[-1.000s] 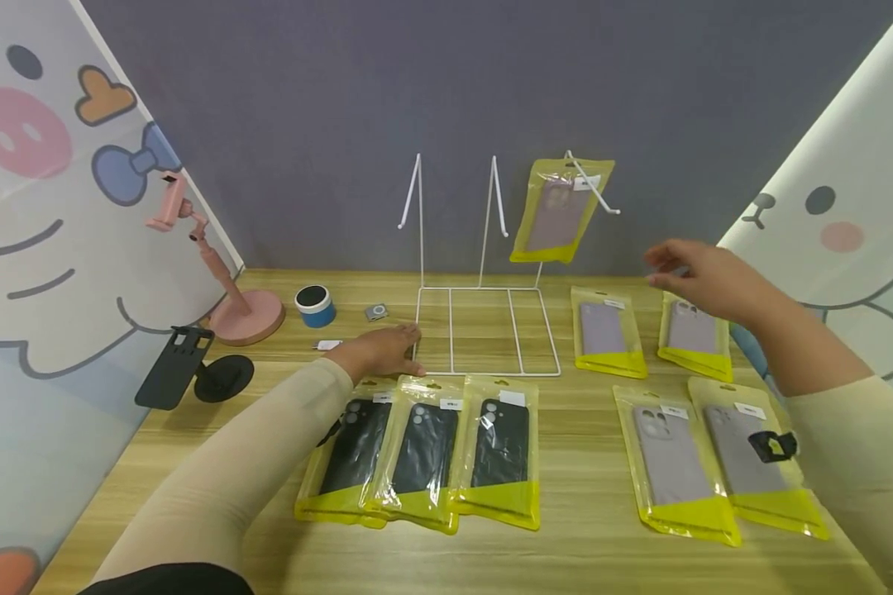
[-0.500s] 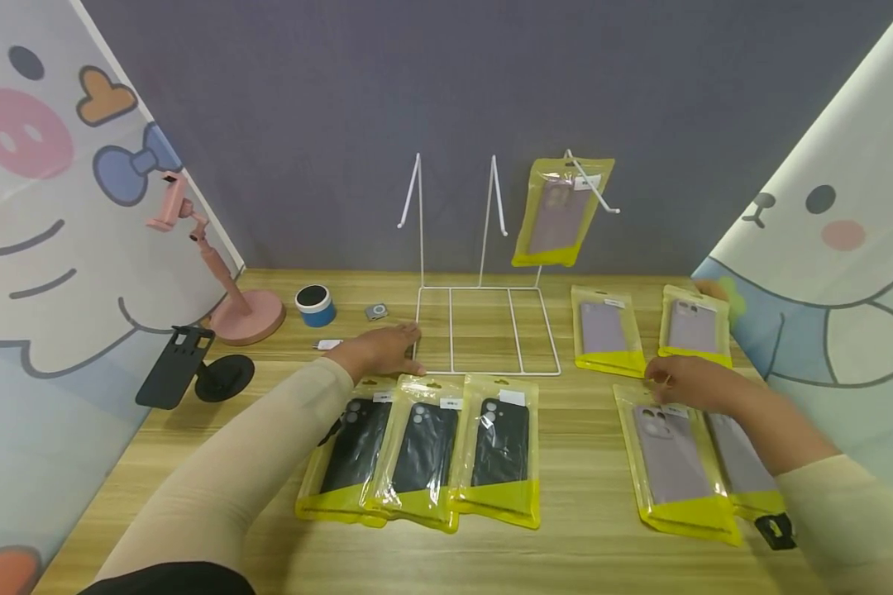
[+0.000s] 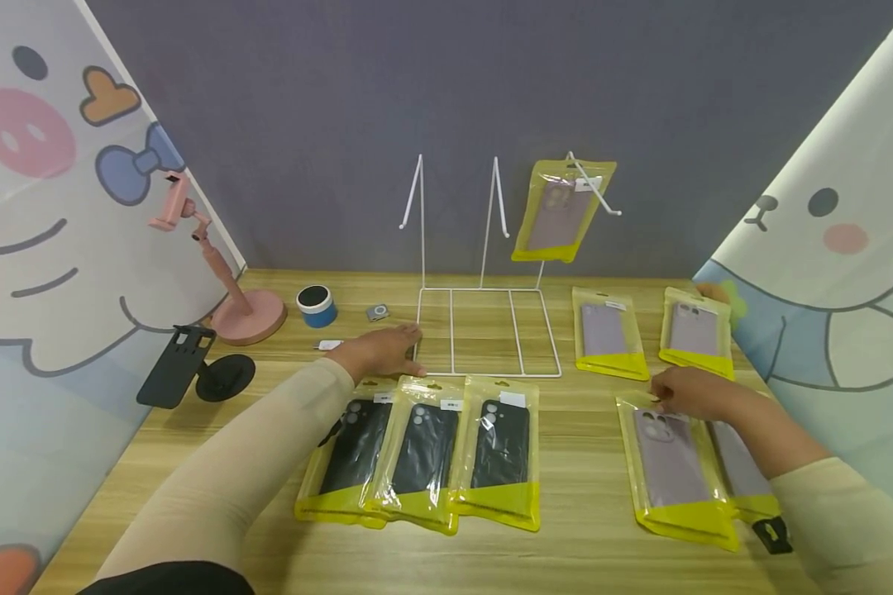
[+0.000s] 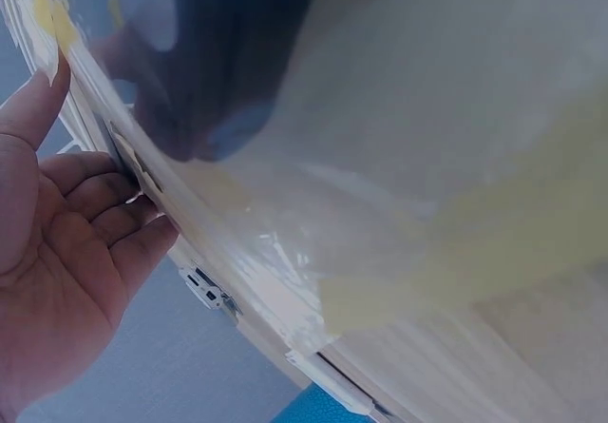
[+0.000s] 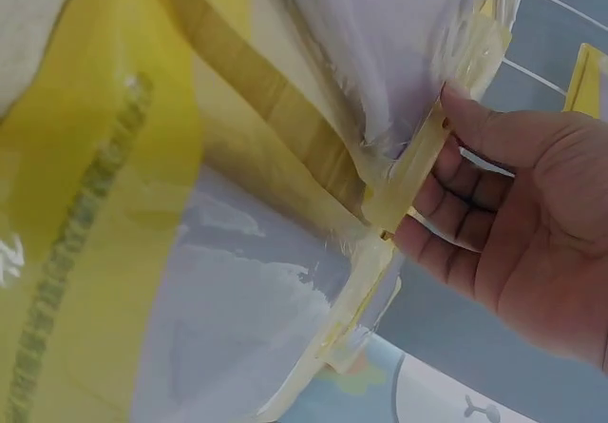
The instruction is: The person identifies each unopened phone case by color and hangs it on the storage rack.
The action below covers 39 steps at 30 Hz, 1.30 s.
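My right hand [image 3: 695, 394] pinches the top edge of a yellow-bordered clear packet [image 3: 675, 471] with a light purple phone case inside. In the right wrist view, the thumb of the right hand [image 5: 532, 214] lies on one side of that packet's edge [image 5: 418, 176], the fingers on the other. A second purple-case packet [image 3: 744, 463] lies partly hidden beneath the right arm. My left hand [image 3: 383, 351] rests on the table at the front left corner of a white wire rack [image 3: 489, 374], just above several black-case packets [image 3: 426, 450]. Its fingers look relaxed.
One purple-case packet [image 3: 563, 215] hangs on the rack's right hook. Two more packets, a nearer one [image 3: 606, 330] and a farther one [image 3: 695, 330], lie right of the rack. Leftward stand a pink phone stand [image 3: 247, 318], a black phone holder [image 3: 179, 368] and a blue jar [image 3: 316, 306].
My right hand has come down from above the back right packets to the front purple-case packet and gripped its top edge. The left hand has stayed put.
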Tool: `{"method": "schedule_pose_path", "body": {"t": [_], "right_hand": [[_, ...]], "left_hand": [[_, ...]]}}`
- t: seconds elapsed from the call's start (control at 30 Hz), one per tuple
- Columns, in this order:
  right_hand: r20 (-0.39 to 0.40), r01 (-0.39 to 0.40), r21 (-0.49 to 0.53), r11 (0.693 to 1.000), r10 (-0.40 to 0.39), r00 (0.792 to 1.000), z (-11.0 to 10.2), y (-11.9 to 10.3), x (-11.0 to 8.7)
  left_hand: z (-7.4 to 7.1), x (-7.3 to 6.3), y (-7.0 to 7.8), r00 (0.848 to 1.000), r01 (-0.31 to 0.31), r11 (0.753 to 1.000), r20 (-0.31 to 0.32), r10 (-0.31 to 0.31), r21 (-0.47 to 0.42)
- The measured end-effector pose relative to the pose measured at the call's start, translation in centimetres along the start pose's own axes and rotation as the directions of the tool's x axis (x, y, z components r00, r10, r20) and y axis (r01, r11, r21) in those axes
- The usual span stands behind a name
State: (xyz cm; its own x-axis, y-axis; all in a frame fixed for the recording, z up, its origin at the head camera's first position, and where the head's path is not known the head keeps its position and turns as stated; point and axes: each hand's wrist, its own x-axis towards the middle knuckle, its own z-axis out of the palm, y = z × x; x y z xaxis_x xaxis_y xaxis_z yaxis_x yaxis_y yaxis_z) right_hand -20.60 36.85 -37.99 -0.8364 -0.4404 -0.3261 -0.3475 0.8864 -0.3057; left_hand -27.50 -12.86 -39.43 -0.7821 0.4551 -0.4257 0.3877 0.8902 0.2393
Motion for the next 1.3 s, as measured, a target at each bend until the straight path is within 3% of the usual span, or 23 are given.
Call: {"method": "schedule_pose_path", "body": {"t": [0.2,0.3,0.47,0.73,0.97,1.1,1.3], "right_hand": [[-0.042,0.07,0.034,0.997,-0.069,0.997,-1.1,-0.2,-0.5],[-0.054,0.062,0.019,0.998,-0.061,0.997,-2.5,-1.1,-0.8],[-0.154,0.064,-0.035,0.997,-0.069,0.986,-5.1,-3.3,-1.1],[-0.354,0.204,-0.095,0.974,-0.225,0.908,-8.7,-7.5,-2.2],[-0.383,0.185,-0.154,0.971,-0.231,0.894,-11.7,-10.6,-2.8],[-0.443,0.145,-0.232,0.962,-0.237,0.865,-13.7,-12.2,-3.0],[-0.523,0.142,-0.3,0.943,-0.287,0.803,-16.1,-13.5,-3.0]], "left_hand": [[0.0,0.1,0.1,1.0,0.008,1.0,0.0,-0.008,0.01],[0.0,0.0,0.2,1.0,0.011,1.0,0.0,-0.011,0.001],[0.2,0.2,0.0,1.0,0.006,1.0,-0.005,-0.006,0.015],[0.4,0.3,-0.2,1.0,0.008,1.0,-0.002,-0.008,0.016],[0.4,0.2,-0.2,1.0,0.007,1.0,-0.008,-0.007,0.021],[0.4,0.3,-0.3,1.0,0.005,1.0,-0.012,-0.005,0.021],[0.3,0.2,-0.1,1.0,-0.007,1.0,-0.011,0.008,0.021]]}}
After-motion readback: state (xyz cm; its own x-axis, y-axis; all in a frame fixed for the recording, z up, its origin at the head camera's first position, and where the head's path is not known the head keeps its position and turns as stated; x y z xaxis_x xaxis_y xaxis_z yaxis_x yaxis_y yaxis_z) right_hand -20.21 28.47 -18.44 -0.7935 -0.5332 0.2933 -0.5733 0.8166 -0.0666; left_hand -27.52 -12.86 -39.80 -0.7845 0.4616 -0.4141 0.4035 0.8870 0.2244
